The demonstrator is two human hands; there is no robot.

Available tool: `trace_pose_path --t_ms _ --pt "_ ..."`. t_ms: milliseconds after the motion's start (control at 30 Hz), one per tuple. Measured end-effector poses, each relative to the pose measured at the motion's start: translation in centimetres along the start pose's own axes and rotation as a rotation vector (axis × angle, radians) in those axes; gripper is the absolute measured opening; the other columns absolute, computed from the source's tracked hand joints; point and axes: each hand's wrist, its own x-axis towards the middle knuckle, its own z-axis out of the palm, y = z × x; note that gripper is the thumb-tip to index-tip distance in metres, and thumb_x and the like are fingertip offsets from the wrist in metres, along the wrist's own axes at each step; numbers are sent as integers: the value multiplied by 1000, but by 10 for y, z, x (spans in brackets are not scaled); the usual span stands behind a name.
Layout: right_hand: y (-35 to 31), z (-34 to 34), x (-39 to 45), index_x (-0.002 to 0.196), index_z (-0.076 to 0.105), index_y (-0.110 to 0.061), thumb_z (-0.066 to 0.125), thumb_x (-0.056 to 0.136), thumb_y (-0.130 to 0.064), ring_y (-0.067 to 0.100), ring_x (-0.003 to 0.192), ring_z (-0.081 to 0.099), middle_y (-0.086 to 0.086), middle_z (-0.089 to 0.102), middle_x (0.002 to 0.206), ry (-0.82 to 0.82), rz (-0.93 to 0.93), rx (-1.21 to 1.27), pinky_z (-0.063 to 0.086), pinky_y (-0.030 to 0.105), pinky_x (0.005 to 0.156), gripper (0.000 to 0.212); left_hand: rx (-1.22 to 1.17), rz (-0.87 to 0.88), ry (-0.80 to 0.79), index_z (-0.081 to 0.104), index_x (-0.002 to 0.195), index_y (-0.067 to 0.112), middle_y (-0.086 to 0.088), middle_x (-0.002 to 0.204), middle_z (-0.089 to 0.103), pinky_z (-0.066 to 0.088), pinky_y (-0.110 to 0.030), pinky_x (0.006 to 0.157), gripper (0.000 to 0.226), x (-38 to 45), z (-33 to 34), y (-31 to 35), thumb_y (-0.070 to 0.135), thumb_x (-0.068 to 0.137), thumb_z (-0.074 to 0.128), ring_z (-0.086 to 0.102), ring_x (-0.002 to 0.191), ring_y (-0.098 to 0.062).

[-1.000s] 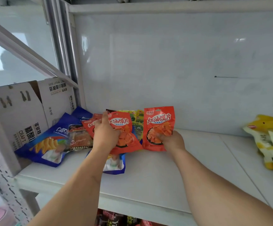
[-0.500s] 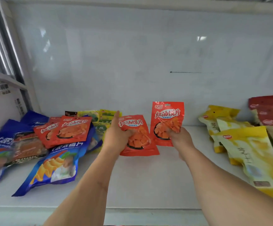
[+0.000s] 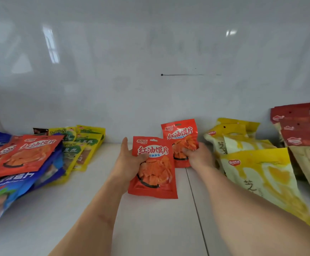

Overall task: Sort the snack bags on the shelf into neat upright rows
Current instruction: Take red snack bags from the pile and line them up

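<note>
My left hand (image 3: 130, 161) grips a red-orange snack bag (image 3: 155, 174) by its left side, upright over the middle of the white shelf (image 3: 150, 228). My right hand (image 3: 199, 157) holds a second, matching red-orange bag (image 3: 180, 134) a little further back, near the white back wall and standing upright. Two more red-orange bags (image 3: 21, 156) lie tilted on a messy pile at the left.
At the left, blue bags (image 3: 11, 189) and yellow-green bags (image 3: 83, 143) lie in a heap. Yellow-and-white bags (image 3: 257, 172) lean at the right, with dark red and brown bags (image 3: 305, 133) behind them at the far right. A seam in the shelf runs between my arms.
Both hands carried their red-orange bags rightward, away from the left pile, to the shelf's middle. The view swung right, bringing the yellow and red bags into sight.
</note>
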Motion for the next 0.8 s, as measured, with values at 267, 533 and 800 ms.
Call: trace_pose_path --t_ms 267,533,800 --pt "3 19 26 103 69 -17 71 83 -40 27 85 67 1 72 92 84 96 -63 42 30 66 30 -21 -63 -2 19 158 25 5 110 69 56 -45 94 82 27 8 -4 9 94 68 71 102 -21" --pt "-8 12 10 121 58 -3 47 100 -44 32 110 62 12 66 117 220 143 66 38 29 76 47 -60 -130 -26 31 152 17 -3 112 72 61 -43 84 65 43 43 -9 7 96 62 73 98 -24" --pt "-5 5 -2 117 61 -3 28 105 -45 31 111 59 16 63 119 204 82 -39 34 27 76 55 11 -134 32 57 114 10 -8 104 73 61 -44 83 25 50 67 -13 4 91 64 72 92 -27"
